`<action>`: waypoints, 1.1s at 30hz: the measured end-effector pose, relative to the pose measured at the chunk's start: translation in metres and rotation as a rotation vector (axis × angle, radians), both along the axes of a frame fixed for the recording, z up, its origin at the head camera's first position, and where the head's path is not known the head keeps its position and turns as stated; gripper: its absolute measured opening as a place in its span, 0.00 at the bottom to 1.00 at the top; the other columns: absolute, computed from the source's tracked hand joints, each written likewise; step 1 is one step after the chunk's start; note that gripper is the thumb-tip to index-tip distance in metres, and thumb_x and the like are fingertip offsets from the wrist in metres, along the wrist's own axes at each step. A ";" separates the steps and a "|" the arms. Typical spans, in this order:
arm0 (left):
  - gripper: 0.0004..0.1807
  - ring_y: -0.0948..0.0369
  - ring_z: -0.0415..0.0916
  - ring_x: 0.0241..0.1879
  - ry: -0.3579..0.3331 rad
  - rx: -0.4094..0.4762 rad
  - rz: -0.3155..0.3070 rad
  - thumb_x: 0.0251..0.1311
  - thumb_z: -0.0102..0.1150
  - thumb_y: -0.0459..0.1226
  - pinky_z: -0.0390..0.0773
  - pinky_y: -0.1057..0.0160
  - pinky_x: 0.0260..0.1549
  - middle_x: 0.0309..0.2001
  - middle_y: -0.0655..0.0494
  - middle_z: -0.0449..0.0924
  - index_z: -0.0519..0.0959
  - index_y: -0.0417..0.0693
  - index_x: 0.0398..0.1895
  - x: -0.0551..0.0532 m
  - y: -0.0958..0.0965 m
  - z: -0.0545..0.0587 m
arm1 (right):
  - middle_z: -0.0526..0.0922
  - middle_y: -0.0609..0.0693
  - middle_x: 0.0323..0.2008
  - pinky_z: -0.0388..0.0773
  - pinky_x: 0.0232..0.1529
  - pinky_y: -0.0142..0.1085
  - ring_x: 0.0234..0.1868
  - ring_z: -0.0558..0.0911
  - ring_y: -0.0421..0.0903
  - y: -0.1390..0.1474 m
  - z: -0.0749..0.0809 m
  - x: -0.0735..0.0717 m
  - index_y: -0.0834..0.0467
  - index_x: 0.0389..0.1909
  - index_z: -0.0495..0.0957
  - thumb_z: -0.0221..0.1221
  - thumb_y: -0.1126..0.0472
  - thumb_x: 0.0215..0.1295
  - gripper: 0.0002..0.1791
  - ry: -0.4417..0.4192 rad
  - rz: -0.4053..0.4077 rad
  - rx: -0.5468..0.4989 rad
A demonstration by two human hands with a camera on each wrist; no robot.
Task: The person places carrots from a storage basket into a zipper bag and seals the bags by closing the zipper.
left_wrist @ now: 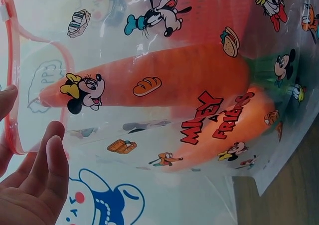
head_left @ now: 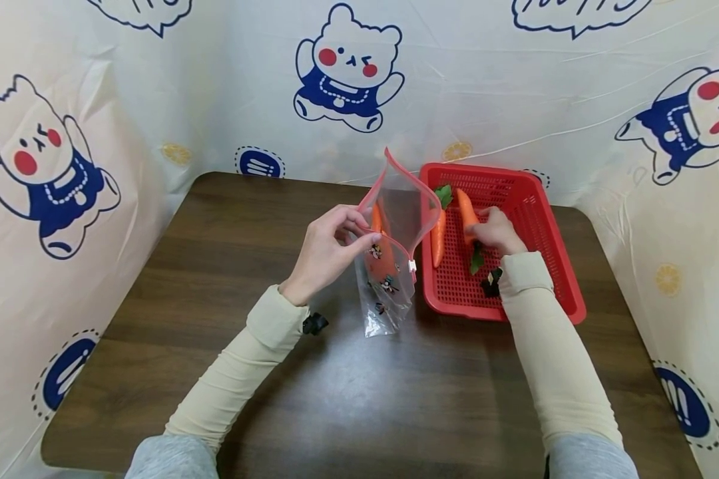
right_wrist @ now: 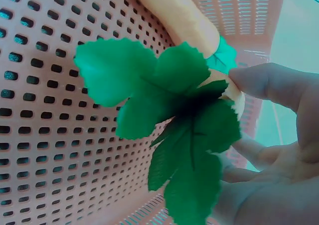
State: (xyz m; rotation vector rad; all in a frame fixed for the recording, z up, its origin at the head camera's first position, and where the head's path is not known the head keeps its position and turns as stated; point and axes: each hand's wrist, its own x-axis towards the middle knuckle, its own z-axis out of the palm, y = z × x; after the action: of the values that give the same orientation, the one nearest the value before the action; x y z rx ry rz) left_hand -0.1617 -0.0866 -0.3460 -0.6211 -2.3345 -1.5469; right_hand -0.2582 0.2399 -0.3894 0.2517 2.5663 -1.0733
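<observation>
My left hand (head_left: 323,249) pinches the pink rim of a clear zip bag (head_left: 379,324), whose mouth gapes wide. Two toy carrots show through its printed plastic in the left wrist view: a large carrot (left_wrist: 189,78) and a second carrot (left_wrist: 204,150) beside it, leaf ends at the bag's bottom. Over the red basket, my right hand (head_left: 498,233) grips another carrot (head_left: 465,205) near its leafy end. The green leaves (right_wrist: 194,170) hang toward the right wrist camera and partly hide the grip. One more carrot (head_left: 438,239) lies along the basket's left side.
The red perforated basket (head_left: 461,311) stands at the back right of the brown wooden table (head_left: 359,412), just right of the bag. A white slider (head_left: 412,266) sits on the bag's zip. White bear-print sheeting (head_left: 455,80) hangs behind and at both sides.
</observation>
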 end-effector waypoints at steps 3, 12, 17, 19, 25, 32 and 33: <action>0.13 0.64 0.79 0.32 -0.003 -0.002 0.000 0.53 0.71 0.40 0.79 0.66 0.31 0.40 0.54 0.81 0.78 0.45 0.36 0.000 0.000 0.001 | 0.66 0.67 0.61 0.75 0.55 0.52 0.54 0.73 0.59 0.001 0.002 0.001 0.68 0.69 0.52 0.52 0.57 0.68 0.35 0.022 -0.023 0.000; 0.13 0.64 0.79 0.32 -0.006 -0.002 0.000 0.53 0.71 0.39 0.78 0.67 0.31 0.40 0.53 0.81 0.78 0.45 0.36 0.000 0.000 0.000 | 0.68 0.66 0.59 0.77 0.53 0.45 0.50 0.77 0.52 0.003 0.013 0.004 0.68 0.70 0.50 0.51 0.55 0.68 0.37 0.114 -0.084 -0.093; 0.12 0.64 0.78 0.31 -0.013 0.004 -0.008 0.53 0.71 0.39 0.78 0.67 0.31 0.39 0.53 0.81 0.78 0.45 0.36 0.001 0.000 0.001 | 0.70 0.59 0.52 0.77 0.44 0.37 0.44 0.76 0.46 0.000 0.029 0.007 0.65 0.70 0.53 0.53 0.55 0.66 0.36 0.223 -0.101 -0.132; 0.12 0.64 0.77 0.31 -0.012 0.004 -0.010 0.53 0.71 0.39 0.78 0.67 0.31 0.39 0.53 0.80 0.78 0.45 0.36 0.001 0.000 0.001 | 0.69 0.54 0.49 0.75 0.42 0.34 0.43 0.74 0.45 -0.002 0.037 0.009 0.62 0.69 0.54 0.53 0.56 0.65 0.34 0.270 -0.114 -0.149; 0.12 0.64 0.77 0.32 -0.007 0.006 -0.013 0.54 0.70 0.39 0.78 0.67 0.31 0.41 0.52 0.81 0.78 0.45 0.36 0.000 0.001 0.001 | 0.67 0.43 0.43 0.74 0.40 0.32 0.41 0.72 0.41 -0.012 0.065 0.015 0.58 0.66 0.57 0.52 0.59 0.64 0.29 0.391 -0.170 -0.275; 0.12 0.64 0.78 0.32 -0.009 0.009 -0.014 0.53 0.70 0.39 0.79 0.67 0.31 0.45 0.48 0.81 0.78 0.45 0.36 0.000 0.000 0.000 | 0.68 0.42 0.43 0.70 0.40 0.33 0.40 0.71 0.41 -0.027 0.102 0.029 0.53 0.55 0.65 0.52 0.65 0.60 0.21 0.572 -0.214 -0.447; 0.12 0.64 0.78 0.32 -0.010 0.010 -0.013 0.53 0.71 0.39 0.79 0.66 0.31 0.45 0.49 0.81 0.78 0.45 0.36 -0.001 0.000 0.000 | 0.69 0.43 0.43 0.70 0.40 0.33 0.39 0.71 0.41 -0.029 0.107 0.031 0.53 0.54 0.65 0.52 0.66 0.59 0.21 0.603 -0.211 -0.494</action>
State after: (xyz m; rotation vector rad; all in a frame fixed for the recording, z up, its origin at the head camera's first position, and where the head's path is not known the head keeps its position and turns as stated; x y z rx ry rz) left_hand -0.1622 -0.0870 -0.3458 -0.6288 -2.3330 -1.5693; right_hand -0.2270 0.2109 -0.2822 0.0755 2.6741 -2.0808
